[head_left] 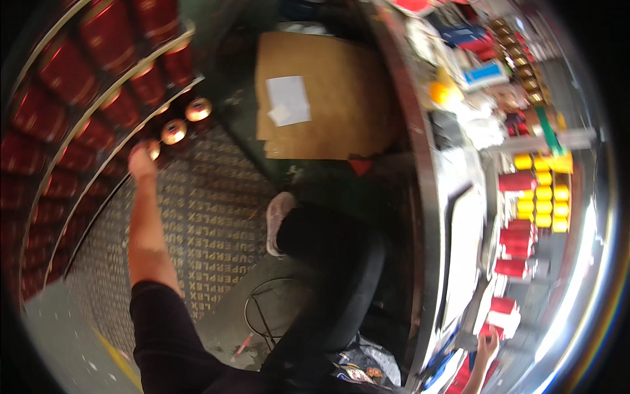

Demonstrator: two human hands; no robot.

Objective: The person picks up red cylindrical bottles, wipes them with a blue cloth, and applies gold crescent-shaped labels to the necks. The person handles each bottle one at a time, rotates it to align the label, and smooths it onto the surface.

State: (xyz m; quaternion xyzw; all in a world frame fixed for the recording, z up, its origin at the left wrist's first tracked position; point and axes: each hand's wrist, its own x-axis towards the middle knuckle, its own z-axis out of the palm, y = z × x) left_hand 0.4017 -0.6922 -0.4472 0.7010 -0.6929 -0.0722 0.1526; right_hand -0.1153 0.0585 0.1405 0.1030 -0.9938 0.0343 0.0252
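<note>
My left arm stretches out to the left, and my left hand (142,164) is closed around a red can with a shiny gold top (154,150). This can stands at the near end of a short row by the foot of the rack. Beside it are a second gold-topped can (174,132) and, farther off, a third can (198,109), both untouched. Several dark red cans (108,36) fill the curved tiers of the rack (98,105) at the left. My fingers are small and partly hidden. My right hand is out of view.
Patterned matting (203,217) covers the floor by my shoe (279,223). Ahead lies flattened cardboard (335,98) with white paper (289,100). A long counter edge (426,197) runs along the right, holding red boxes and yellow items (543,194). Another person's hand (487,345) is there.
</note>
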